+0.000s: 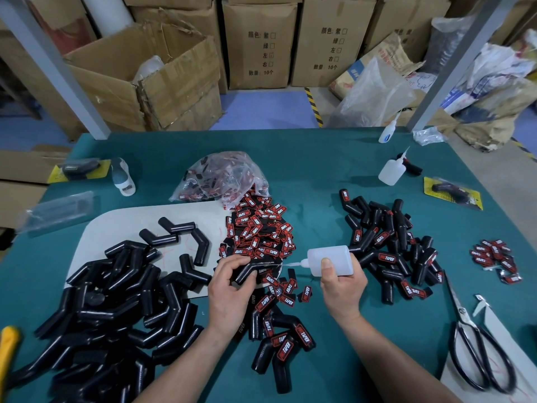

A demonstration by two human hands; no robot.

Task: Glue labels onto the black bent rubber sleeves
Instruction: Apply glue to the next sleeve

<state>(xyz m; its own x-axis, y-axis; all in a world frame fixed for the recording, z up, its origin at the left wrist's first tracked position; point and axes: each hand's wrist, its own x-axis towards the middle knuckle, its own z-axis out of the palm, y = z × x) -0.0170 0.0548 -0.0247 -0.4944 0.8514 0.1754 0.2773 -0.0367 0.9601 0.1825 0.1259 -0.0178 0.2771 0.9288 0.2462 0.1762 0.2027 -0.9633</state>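
- The left hand (229,283) is holding one black bent sleeve (252,270) over the middle of the green table (319,170), its fingers curled over the top and thumb pressing from below.
- The right hand (341,282) is wrapping around a clear glue bottle (329,260), thumb pressing on its side, the thin nozzle pointing left toward the sleeve and stopping just beside it.
- A heap of red-and-black labels (258,237) is lying just behind the hands, spilling from a plastic bag (220,177).
- Unlabelled sleeves (116,301) are piling up on the left; labelled ones (389,248) are lying on the right.
- Scissors (476,350) are resting at the right edge.
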